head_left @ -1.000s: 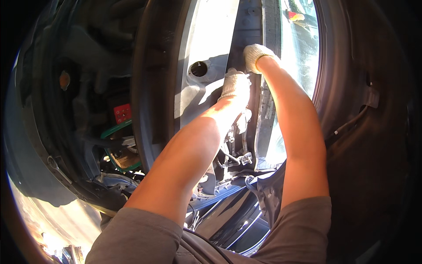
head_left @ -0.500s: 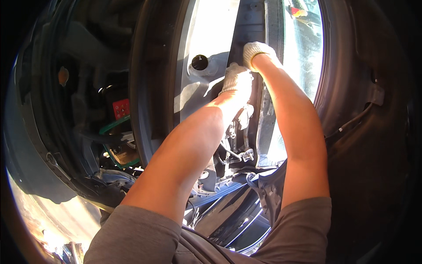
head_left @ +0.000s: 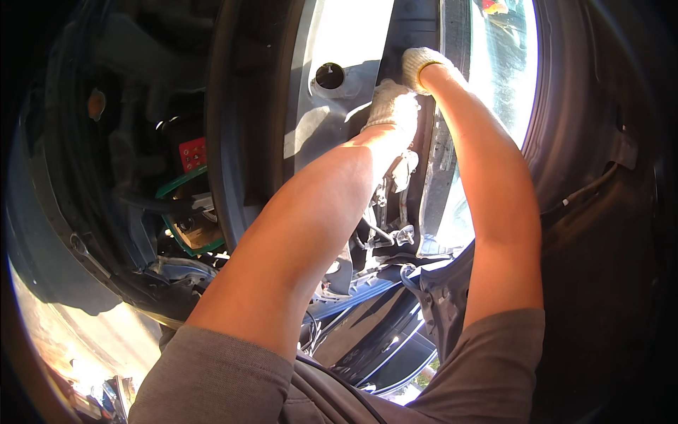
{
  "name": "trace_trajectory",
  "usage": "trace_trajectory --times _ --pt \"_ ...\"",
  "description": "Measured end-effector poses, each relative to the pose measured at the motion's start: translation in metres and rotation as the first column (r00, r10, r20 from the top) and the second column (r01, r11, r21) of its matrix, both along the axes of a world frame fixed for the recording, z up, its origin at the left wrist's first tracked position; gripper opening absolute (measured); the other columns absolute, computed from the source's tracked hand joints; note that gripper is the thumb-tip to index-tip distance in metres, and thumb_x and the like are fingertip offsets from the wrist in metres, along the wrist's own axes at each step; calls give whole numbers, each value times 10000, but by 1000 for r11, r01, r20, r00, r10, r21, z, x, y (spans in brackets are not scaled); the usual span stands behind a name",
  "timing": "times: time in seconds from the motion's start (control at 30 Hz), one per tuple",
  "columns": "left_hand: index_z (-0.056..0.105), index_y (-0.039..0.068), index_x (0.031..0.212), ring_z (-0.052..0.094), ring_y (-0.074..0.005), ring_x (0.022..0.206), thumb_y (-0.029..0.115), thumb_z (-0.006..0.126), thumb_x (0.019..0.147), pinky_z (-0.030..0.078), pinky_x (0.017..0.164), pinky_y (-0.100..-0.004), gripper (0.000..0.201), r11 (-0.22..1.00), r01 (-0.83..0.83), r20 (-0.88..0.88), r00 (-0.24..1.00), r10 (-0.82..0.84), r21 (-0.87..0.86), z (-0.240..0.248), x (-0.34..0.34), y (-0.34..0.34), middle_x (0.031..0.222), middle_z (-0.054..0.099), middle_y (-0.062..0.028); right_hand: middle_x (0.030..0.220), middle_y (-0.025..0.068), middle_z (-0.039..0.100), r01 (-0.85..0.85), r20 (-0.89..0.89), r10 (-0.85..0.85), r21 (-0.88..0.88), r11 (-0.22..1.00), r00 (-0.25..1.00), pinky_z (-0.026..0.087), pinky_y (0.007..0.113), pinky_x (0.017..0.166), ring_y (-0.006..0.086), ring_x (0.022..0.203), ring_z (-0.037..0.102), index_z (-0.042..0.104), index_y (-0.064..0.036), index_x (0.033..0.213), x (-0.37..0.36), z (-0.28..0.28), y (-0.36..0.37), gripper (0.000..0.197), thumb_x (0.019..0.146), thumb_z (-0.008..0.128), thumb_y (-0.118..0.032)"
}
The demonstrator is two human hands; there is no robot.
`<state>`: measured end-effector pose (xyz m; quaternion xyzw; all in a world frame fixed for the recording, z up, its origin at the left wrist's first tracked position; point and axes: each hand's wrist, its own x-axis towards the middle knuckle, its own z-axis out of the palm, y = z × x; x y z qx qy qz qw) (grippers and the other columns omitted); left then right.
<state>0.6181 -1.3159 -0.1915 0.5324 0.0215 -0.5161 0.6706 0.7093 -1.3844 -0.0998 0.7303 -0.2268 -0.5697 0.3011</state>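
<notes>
Both of my hands wear white knit gloves and reach far into a dark recessed channel in a car body. My left hand is bent over the channel beside a pale metal panel with a round hole. A little farther and to the right, my right hand is curled against the channel, close to the sunlit glass. Both hands look closed, but the fingertips and anything in them are hidden. Below my left wrist, metal rods and brackets show in the channel.
On the left, a green-edged box sits among dark parts, with a red panel above it. A thin cable runs along the dark body on the right. Shiny dark bodywork lies below, between my arms.
The whole view has shifted, so the scene and my arms appear slightly higher and farther right. My hands keep about the same place in the channel.
</notes>
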Motion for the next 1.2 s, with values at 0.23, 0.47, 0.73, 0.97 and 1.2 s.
trace_trajectory --times 0.23,0.47,0.73,0.97,1.2 --pt "746 -100 1037 775 -420 1069 153 703 968 634 867 -433 267 999 42 159 986 -45 20 -7 -4 -8 1104 758 -316 1227 163 803 -21 15 21 3 1000 1000 634 427 935 333 1153 781 853 -92 1162 3 9 7 243 945 742 -89" --pt "740 -68 1079 783 -341 921 149 625 1034 611 764 -412 250 962 229 784 566 -255 147 -7 -7 3 970 778 -233 1270 138 794 -51 -34 49 -51 997 998 619 420 1005 328 1192 765 838 -107 1220 -9 -5 -10 274 1008 683 -188" --pt "705 -31 1054 767 -185 783 122 554 1078 584 691 -338 217 911 351 847 398 -353 215 3 7 20 858 779 -112 966 96 836 12 21 -15 127 992 1000 636 396 879 268 911 810 847 -69 1117 16 33 -43 353 929 801 -364" --pt "694 -25 1065 789 -231 859 135 585 1080 605 726 -352 195 960 233 735 621 -271 157 22 19 36 934 787 -152 1028 153 823 -287 -142 318 201 937 938 636 411 871 325 959 799 863 -70 1053 0 28 -56 374 908 756 -397" --pt "686 -33 1117 790 -243 874 181 626 1075 619 745 -358 227 971 222 670 709 -221 85 16 10 32 925 786 -153 997 183 813 -252 -29 257 124 960 966 638 429 856 365 930 788 854 -53 1047 -11 27 -53 368 844 836 -359"
